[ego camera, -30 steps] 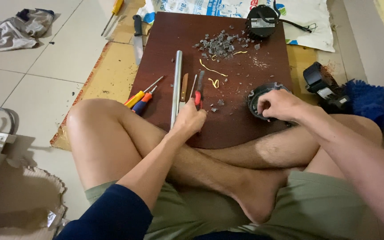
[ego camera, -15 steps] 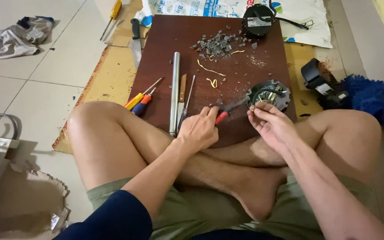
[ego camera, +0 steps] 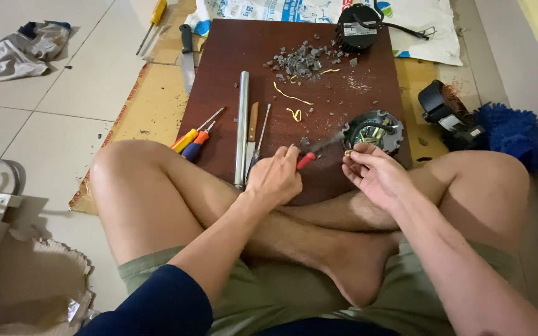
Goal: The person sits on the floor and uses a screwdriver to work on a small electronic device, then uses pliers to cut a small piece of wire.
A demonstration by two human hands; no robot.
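One round motor part [ego camera: 376, 130] lies on the brown board [ego camera: 344, 62], just beyond both hands. The left hand [ego camera: 275, 177] is closed around a red-handled tool [ego camera: 319, 151] (tip blurred) pointing at it. The right hand [ego camera: 375, 174] pinches something small beside it. Two screwdrivers [ego camera: 195, 140] lie left.

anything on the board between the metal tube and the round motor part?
Head view: between the metal tube and the round motor part lie a wooden-handled tool, a thin screwdriver and yellow wire scraps.
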